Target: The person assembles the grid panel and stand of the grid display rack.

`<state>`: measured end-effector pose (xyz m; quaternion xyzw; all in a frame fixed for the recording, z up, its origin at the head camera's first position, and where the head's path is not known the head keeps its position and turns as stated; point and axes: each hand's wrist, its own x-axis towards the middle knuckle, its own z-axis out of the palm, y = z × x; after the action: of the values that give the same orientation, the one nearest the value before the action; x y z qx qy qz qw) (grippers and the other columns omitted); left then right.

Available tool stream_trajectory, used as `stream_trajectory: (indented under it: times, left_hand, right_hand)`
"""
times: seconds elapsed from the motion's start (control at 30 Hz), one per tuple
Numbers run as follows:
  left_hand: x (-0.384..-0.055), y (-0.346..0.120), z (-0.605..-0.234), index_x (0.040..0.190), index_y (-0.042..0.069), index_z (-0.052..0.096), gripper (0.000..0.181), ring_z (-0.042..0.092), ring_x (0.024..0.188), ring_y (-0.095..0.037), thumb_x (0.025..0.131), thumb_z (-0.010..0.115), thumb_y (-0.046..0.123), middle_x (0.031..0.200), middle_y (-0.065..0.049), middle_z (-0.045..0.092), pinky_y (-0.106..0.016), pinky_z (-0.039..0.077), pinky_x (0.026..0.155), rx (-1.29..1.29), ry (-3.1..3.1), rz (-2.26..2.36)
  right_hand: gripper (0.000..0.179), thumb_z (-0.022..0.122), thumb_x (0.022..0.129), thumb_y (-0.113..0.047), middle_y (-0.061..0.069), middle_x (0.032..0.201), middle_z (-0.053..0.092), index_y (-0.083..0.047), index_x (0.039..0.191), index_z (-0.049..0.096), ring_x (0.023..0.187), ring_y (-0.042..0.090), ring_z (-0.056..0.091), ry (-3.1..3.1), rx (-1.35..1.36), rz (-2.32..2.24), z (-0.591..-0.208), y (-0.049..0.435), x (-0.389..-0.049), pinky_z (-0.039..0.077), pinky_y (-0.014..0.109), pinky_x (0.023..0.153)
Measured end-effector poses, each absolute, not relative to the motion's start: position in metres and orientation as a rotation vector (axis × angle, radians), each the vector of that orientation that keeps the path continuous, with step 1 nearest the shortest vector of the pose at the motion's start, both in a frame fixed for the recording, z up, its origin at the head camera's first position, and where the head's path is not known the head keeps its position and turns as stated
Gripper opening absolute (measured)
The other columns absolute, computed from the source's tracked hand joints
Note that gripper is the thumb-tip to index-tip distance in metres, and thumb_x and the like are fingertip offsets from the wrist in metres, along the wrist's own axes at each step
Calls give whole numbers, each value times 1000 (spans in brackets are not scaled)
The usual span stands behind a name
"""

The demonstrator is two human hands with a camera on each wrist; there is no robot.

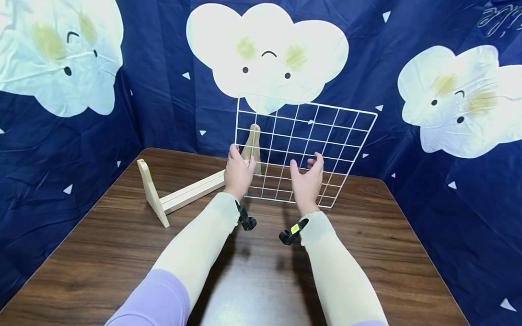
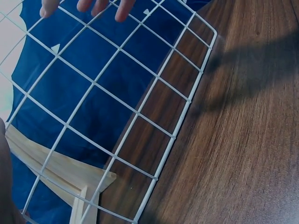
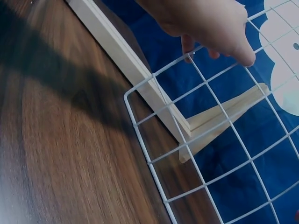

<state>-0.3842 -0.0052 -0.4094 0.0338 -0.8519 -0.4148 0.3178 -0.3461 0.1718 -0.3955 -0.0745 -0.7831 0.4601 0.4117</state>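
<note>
A white wire grid panel (image 1: pixel 315 136) leans upright over the table, its lower edge right at the tabletop. My left hand (image 1: pixel 238 174) grips its left edge, with the thumb (image 3: pixel 246 53) on the near side and a fingertip (image 3: pixel 188 45) showing past the edge wire. In front of the panel, right of its middle, is my right hand (image 1: pixel 307 184), thumb and fingers spread apart. Its fingertips (image 2: pixel 124 10) overlap the wires in the left wrist view. Behind the panel and to its left stands a pale wooden stand (image 1: pixel 193 192); my left hand hides part of its crossbar.
The stand's near end leg (image 1: pixel 152 193) rises at the table's left side; its far leg (image 1: pixel 254 139) shows through the grid. Brown wood-grain tabletop (image 1: pixel 256 287) extends in front. A dark blue cloth (image 1: pixel 169 83) with clouds hangs around the back and sides.
</note>
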Motion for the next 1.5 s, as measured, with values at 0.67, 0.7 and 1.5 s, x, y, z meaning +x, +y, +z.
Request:
stream_trajectory:
  times: [0.67,0.7,1.5]
  left_hand:
    - [-383,-5,-412,122,9,33,53,59,85,-33,83,61,33,113,-11,53,-47,46,63,62,-2235,-1111]
    - [-383,-5,-412,122,9,33,53,59,84,-33,83,61,32,113,-12,53,-47,46,63,60,-2234,-1113]
    - [-379,-6,-411,121,9,34,53,60,82,-33,83,63,30,115,-9,53,-46,46,61,59,-2221,-1114]
  right_hand:
    - [75,69,78,-38,2,116,58,-20,138,29,109,23,52,-2092,-228,1220,-390,152,-355,39,40,88]
    - [75,69,78,-38,2,116,58,-21,139,28,109,22,53,-2103,-234,1214,-390,152,-355,39,40,88]
    - [68,67,80,-39,-2,113,58,-23,135,29,86,23,58,-2208,-297,1062,-395,148,-361,44,40,70]
